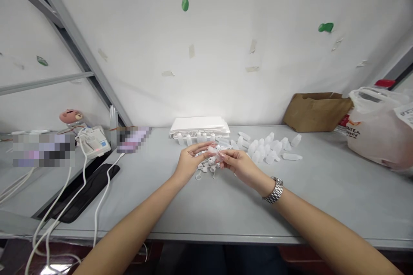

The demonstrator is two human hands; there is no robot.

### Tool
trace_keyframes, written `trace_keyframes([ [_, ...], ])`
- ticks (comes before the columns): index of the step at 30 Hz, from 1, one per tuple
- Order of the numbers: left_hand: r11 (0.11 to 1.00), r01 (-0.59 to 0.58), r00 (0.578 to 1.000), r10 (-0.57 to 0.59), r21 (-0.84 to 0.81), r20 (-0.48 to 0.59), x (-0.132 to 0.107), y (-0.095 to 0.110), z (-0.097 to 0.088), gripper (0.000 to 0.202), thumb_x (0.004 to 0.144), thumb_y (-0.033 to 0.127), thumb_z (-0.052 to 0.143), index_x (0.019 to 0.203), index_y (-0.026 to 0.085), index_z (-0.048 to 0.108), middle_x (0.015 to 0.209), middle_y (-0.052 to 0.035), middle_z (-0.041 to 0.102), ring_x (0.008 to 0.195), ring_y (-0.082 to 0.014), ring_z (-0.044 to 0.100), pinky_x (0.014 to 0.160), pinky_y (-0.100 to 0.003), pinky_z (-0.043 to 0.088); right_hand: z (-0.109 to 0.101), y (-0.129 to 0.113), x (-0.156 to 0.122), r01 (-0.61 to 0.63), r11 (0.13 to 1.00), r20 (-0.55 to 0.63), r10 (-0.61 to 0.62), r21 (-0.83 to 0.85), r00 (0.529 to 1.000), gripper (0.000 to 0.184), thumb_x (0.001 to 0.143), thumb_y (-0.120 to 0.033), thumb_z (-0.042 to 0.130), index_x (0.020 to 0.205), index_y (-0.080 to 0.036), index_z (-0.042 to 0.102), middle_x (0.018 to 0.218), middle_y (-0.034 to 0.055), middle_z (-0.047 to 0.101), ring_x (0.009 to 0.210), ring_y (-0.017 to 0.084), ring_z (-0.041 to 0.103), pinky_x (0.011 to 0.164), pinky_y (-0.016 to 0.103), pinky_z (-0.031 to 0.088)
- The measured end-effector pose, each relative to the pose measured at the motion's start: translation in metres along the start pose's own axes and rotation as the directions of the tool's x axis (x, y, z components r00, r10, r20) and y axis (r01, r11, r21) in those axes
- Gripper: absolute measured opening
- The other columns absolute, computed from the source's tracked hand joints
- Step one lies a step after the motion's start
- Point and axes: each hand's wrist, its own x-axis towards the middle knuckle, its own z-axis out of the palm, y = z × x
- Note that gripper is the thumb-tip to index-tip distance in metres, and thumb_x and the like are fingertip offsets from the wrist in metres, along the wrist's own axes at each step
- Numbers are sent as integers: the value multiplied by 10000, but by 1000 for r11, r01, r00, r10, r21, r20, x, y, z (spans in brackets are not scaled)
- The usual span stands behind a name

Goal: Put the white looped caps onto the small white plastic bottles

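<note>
My left hand [187,161] and my right hand [241,165] meet above the middle of the table, fingers closed around one small translucent plastic bottle [213,150]. The bottle lies tilted between both sets of fingertips, which partly cover it. Just under my hands is a loose pile of small white caps [204,167], some with ring-shaped loops. Behind my left hand, several small bottles [189,139] stand in a row. To the right of my right hand spreads a cluster of similar bottles [261,150], some upright and some lying down.
A stack of white paper [198,125] lies against the wall. At the right are a brown cardboard box [318,111] and a white plastic bag [371,120]. On the left sit a black tray-like object [85,193], white cables [101,202] and a power strip [94,142].
</note>
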Motion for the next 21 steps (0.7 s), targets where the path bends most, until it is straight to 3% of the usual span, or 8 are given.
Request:
trace_keyframes([
  [3,1000,-1,1000,2,-25,25,-1,2,0,345,631,297,710,957,189,669,1076,-67,653,1056,-254,558,868,-346,464,-1,2,2,-18,991,23,15,135,1000,257,695,-409,647,734,-154,648,601,-9,547,572,105,497,656,296,429],
  [8,1000,-1,1000,1,-22,28,-2,5,-1,299,734,404,599,919,189,693,1031,-51,673,994,-239,592,866,-329,456,-1,2,2,-17,989,9,16,145,1000,242,683,-390,660,733,-153,651,604,-13,552,578,101,497,662,295,422],
  [14,999,4,1000,-3,-37,28,1,2,1,238,678,336,673,846,169,690,965,-63,692,933,-224,616,823,-315,472,-1,4,1,3,997,-35,-1,82,999,258,706,-382,643,806,-144,656,612,-10,563,600,99,505,665,284,410],
  [21,993,55,996,-48,-101,71,-1,1,1,248,659,335,689,837,162,686,980,-67,689,914,-229,625,837,-344,465,2,0,-2,-40,976,62,27,215,998,216,720,-358,642,684,-145,630,607,-10,542,561,90,473,611,265,408],
])
